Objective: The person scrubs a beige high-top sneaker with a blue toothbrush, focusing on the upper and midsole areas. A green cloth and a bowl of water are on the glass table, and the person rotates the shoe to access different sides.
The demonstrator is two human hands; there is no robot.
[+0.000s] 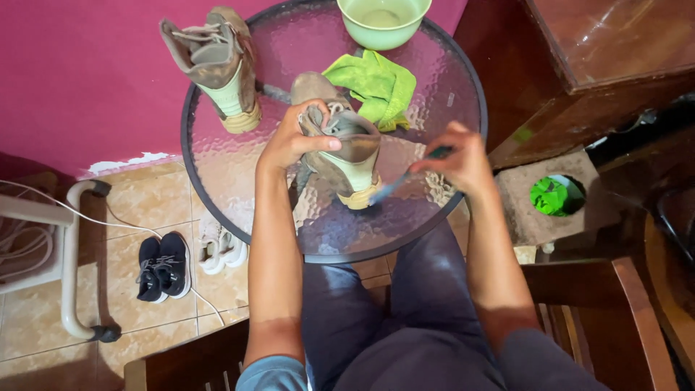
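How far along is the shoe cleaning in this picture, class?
In hand: the left hand steadies one boot while the right hand works a brush at its heel. Ready: bowl and green cloth. Left: the second boot stands apart, untouched.

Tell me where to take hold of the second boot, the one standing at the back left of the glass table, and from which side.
Grip the second boot around its ankle collar, coming from above. It stands upright on its sole on the glass table with the collar open upward, much as the left hand holds the near boot. The right hand is occupied with a brush.
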